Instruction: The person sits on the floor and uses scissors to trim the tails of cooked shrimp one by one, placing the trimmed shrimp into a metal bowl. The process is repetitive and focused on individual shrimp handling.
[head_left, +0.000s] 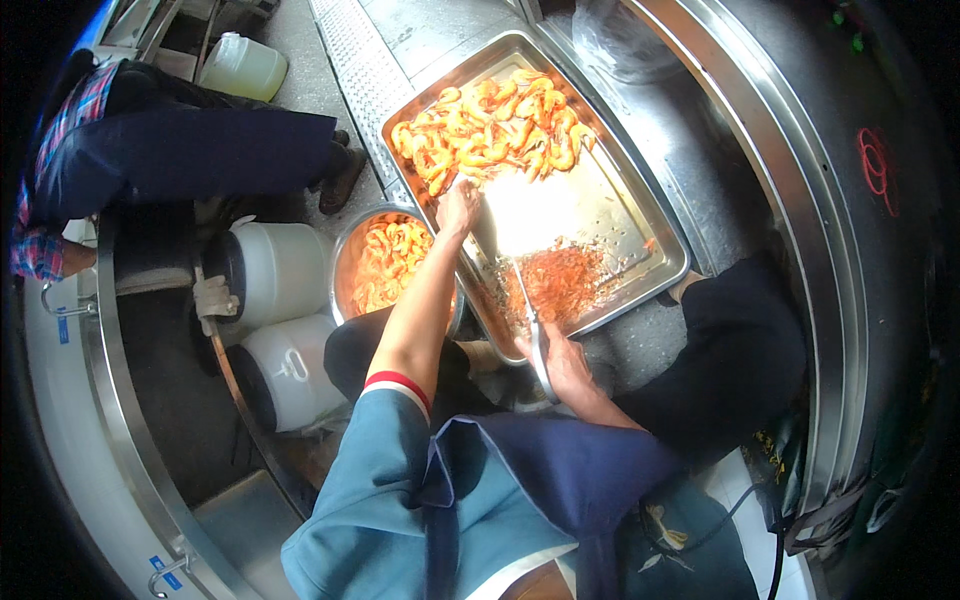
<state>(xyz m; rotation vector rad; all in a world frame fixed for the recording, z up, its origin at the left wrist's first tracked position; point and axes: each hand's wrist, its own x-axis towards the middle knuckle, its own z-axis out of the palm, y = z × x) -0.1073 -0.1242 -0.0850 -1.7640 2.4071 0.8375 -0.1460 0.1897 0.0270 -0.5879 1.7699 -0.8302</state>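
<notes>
A large rectangular steel tray (637, 217) lies before me on the floor. Cooked orange shrimp (495, 124) are heaped at its far end. My left hand (459, 206) is at the tray's left side, fingertips against the near edge of the heap; glare hides whether they pinch a shrimp. Kitchen scissors (541, 356) are held in my right hand (568, 367) at the near edge. Their blades point away from me, over a pile of reddish shrimp trimmings (559, 281). Left of the tray, partly behind my left forearm, stands a round metal bowl (339, 274) of shrimp.
White plastic drums (289, 266) lie left of the bowl. A person in a dark apron (202, 154) stands at the far left by a sink counter (112, 360). A pale jerrycan (244, 67) stands behind. Stainless equipment (795, 225) curves along the right.
</notes>
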